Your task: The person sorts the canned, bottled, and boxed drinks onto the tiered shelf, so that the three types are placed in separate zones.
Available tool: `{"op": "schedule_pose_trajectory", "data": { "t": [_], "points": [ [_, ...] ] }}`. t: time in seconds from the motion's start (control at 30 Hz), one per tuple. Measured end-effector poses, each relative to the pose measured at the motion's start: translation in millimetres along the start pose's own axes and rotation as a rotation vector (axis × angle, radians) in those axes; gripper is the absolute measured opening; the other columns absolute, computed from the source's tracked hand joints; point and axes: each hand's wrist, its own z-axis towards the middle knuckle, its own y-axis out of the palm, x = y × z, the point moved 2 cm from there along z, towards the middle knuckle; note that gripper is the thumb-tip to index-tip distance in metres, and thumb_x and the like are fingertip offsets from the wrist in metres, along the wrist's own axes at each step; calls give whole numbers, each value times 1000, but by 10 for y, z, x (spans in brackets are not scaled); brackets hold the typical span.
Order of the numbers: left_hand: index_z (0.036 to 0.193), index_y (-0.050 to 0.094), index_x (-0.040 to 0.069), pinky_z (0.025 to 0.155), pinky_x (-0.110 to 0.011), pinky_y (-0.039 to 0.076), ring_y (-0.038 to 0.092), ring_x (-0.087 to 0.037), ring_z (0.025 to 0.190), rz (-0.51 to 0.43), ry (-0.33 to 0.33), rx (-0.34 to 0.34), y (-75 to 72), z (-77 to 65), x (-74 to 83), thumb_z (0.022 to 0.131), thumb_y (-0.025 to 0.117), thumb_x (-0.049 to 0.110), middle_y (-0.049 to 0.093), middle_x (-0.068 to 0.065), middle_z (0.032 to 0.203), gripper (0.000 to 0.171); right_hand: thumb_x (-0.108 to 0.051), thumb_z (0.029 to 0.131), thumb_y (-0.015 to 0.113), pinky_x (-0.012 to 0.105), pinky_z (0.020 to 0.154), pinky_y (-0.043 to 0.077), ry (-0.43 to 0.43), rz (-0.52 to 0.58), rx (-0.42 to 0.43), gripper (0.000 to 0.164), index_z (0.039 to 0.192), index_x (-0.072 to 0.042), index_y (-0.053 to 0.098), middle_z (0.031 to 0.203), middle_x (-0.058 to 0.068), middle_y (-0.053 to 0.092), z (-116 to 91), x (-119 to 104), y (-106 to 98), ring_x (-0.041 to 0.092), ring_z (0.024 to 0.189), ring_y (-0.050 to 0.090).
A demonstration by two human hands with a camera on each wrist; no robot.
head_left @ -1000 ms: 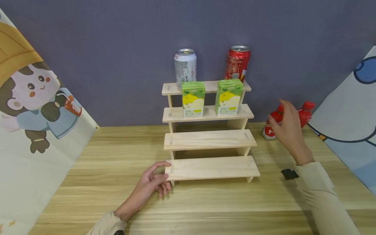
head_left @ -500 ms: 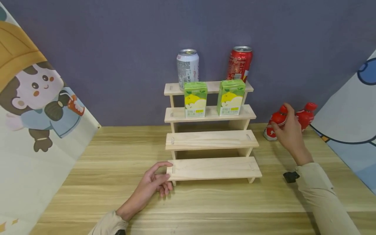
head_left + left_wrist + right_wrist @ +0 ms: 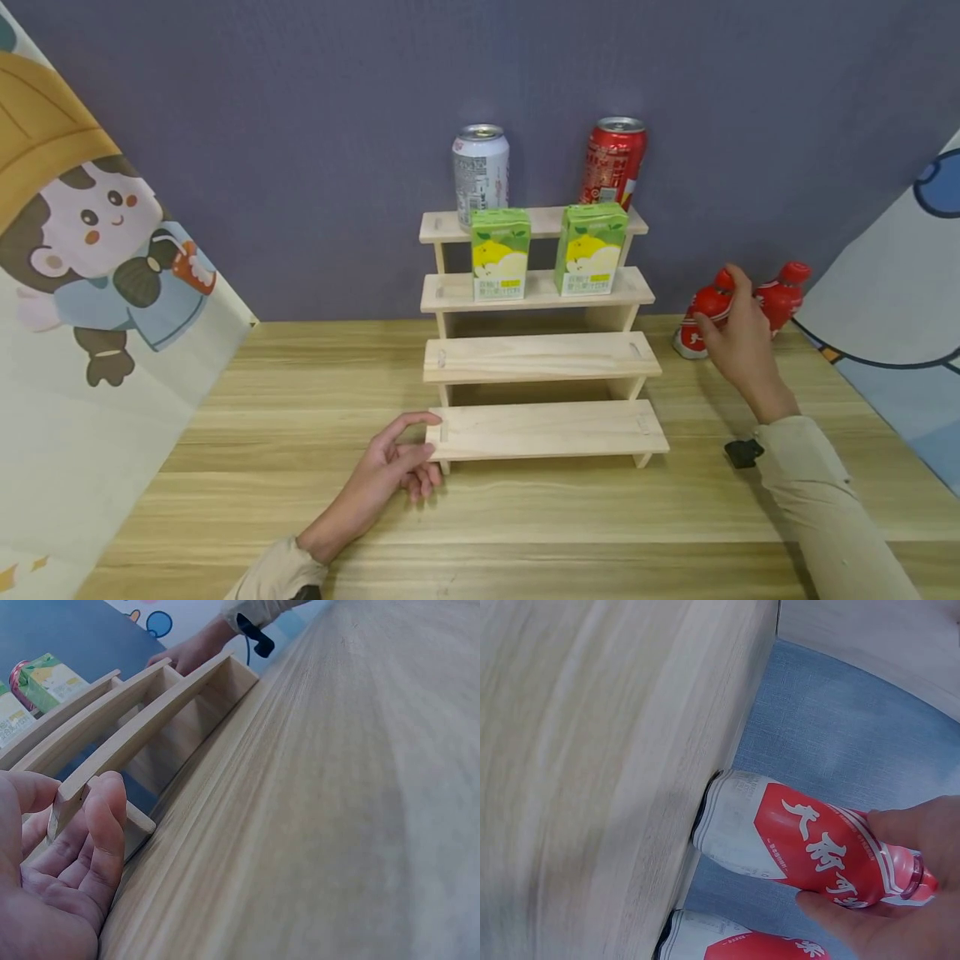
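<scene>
A four-step wooden display rack [image 3: 543, 429] stands on the table. My left hand [image 3: 382, 467] pinches the left end of its lowest step, and in the left wrist view the board's end sits between thumb and fingers. At the right, my right hand [image 3: 742, 346] grips a red plastic cola bottle [image 3: 817, 847] around its upper part, just below the cap. The bottle stands upright, its base at the tabletop. Close behind the hand is a second red bottle [image 3: 780, 296], partly hidden by it in the head view.
Two green juice boxes [image 3: 500, 258] stand on the rack's second step from the top. Behind them on the top step are a white can [image 3: 481, 171] and a red can [image 3: 615, 158]. A dark blue wall [image 3: 337, 167] backs the wooden table [image 3: 300, 383], with cartoon-printed panels at both sides.
My right hand has lowered from above the bottles and closed its fingers around the nearer one. The left hand keeps its hold on the rack. The head view has shifted slightly.
</scene>
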Motion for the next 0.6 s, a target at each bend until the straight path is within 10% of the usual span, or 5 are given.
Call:
{"op": "schedule_pose_trajectory", "data": {
  "t": [0.6],
  "points": [
    [143,42,8,52,-23,52,63,-15,62,4,-3,9,7,-2,1,103,56,20,71,-10,78,44,-2,88,73,49,57,48,7,-39,-30,85,155,-7,21,96,31,56,-4,7,-44,38,68,54]
  ]
}}
